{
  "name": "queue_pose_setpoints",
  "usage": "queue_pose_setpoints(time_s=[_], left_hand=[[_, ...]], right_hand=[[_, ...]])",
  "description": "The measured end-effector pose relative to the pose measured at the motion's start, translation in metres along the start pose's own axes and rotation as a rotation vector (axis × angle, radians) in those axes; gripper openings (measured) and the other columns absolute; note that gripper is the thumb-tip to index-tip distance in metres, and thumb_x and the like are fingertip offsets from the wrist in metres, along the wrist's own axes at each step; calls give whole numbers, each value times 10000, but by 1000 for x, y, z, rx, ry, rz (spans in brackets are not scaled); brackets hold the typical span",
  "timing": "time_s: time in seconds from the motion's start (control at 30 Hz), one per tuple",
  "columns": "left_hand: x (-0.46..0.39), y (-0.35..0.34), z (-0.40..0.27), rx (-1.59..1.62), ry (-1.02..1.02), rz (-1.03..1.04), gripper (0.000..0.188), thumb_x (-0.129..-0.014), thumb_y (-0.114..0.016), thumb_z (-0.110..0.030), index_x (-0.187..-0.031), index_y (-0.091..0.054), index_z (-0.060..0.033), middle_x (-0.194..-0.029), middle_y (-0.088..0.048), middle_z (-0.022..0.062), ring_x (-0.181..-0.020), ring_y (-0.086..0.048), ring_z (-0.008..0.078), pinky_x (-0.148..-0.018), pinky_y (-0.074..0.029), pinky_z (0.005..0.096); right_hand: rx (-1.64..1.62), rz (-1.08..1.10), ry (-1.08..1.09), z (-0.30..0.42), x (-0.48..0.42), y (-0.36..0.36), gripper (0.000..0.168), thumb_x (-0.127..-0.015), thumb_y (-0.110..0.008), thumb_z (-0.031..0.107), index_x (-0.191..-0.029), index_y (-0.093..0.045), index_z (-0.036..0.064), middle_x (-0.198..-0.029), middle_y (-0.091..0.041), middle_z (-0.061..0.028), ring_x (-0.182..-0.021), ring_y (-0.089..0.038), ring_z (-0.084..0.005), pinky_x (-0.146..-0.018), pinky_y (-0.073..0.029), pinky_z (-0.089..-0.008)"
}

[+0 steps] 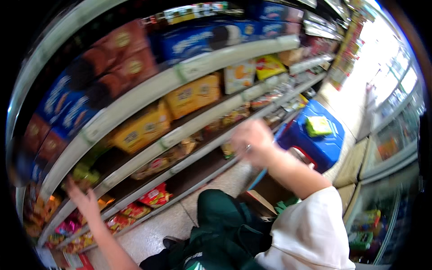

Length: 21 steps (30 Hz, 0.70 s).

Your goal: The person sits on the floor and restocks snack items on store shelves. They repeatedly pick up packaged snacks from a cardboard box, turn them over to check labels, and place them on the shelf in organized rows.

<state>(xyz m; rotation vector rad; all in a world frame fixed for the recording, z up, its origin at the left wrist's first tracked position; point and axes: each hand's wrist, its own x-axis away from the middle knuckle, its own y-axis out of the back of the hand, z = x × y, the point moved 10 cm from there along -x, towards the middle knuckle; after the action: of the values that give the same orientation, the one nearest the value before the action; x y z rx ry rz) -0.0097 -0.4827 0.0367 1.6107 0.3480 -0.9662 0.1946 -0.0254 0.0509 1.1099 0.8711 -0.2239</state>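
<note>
My left hand (81,197) reaches to the lower left of the shelf unit, thumb and fingers apart. Its fingertips are beside green packets (86,173) on a middle shelf; blur hides whether they touch. In front of the shelves, my right hand (252,141) is raised with curled fingers, too blurred to show whether anything is in it. Yellow packs (194,96) stand on the same shelf as the green packets. Past my right hand, a small yellow-green packet (318,126) lies on a blue plastic stool (329,143).
An open cardboard box (258,202) with something green inside sits on the floor by my right knee. Blue Oreo boxes (199,42) fill the upper shelf. Red snack bags (155,195) lie on the bottom shelf. A glass-fronted cabinet (388,148) lines the right side of the aisle.
</note>
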Motion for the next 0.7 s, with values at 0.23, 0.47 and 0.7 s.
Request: queue_pose_setpoints(time_s=[0.23,0.47,0.7], left_hand=[[24,31,-71,2,-72,-174,581,-928,-461,-212,-1397,-189,-4,-1437,-210,201,-1320,-222,366,-1057,-241,475],[90,-37,-290,745,-262,467,665,-755,-603,-136,-1334,-294,-32,-1344,-377,183,-1283,-291,380,-1064,-203,459],[98,-12,-450,1240,-774,529,640,-712,-669,-79,-1244,-315,-101,-1321,-403,167,-1224,-385,387,-969,-369,465]], right_hand=[[787,21,-1497,-238,285,228,774,-684,-696,510,-1278,-447,81,-1252,-474,-172,-1192,-405,-360,-993,-325,-440],[-114,-7,-2088,-289,406,191,875,-625,-760,530,-1275,-407,64,-1220,-484,-152,-1051,-504,-267,-766,-493,-396],[-320,92,-2218,-293,434,184,821,-641,-756,525,-1231,-456,39,-1243,-473,-145,-1071,-455,-236,-862,-421,-390]])
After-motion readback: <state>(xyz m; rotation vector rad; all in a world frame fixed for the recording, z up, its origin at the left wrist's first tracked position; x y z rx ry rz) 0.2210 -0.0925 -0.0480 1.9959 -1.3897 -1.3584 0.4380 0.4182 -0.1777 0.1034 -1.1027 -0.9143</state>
